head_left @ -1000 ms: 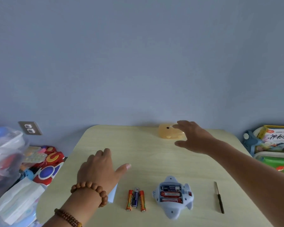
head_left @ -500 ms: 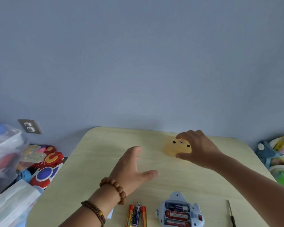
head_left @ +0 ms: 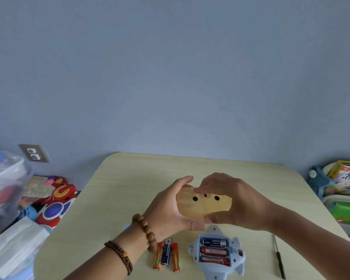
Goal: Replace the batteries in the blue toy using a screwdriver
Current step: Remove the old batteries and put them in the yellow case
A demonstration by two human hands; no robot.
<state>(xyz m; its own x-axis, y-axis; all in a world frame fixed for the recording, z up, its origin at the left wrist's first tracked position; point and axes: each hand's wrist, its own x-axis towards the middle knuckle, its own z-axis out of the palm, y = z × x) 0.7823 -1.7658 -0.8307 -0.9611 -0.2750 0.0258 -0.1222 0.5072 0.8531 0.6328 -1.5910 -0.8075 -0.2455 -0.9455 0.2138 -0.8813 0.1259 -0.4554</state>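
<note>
Centre of surface blocked: left grip and right grip both wrapped round yellow box. Near edge crowded: three loose batteries, blue toy just beside them, screwdriver further right. Open lane between toy and screwdriver. Left forearm crosses near-left corner, close to batteries. Far strip behind grips open, left side strip too. Off surface — toy pile at left, storage bins at right — both flanks hemmed.

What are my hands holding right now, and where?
Both hold the yellow box: left hand at its left end, right hand over its right end.
</note>
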